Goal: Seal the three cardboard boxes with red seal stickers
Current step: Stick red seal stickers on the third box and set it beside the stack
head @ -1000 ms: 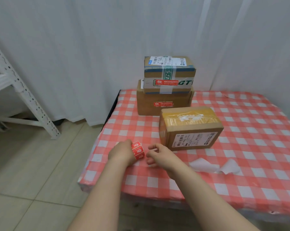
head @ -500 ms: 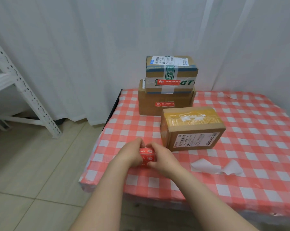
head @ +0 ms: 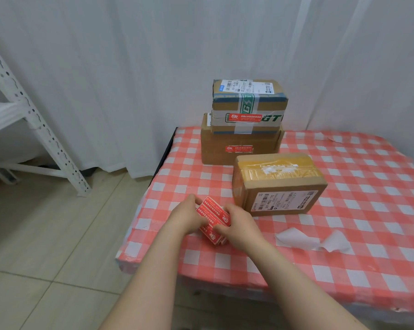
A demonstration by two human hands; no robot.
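Both bare forearms reach forward from the bottom of the view and converge. The left hand (head: 185, 216) curls its fingers round the left side of a sticker roll (head: 213, 216). The right hand (head: 240, 226) pinches the roll's right side, thumb near its lower end. Both hands' backs face up, close together.

You have soft, even, fairly bright light, with only faint shadows on the table (head: 344, 186). Glare sheens the tape on the near box (head: 277, 173), and your wide lens slants the shelf frame (head: 45, 133) at the left edge.
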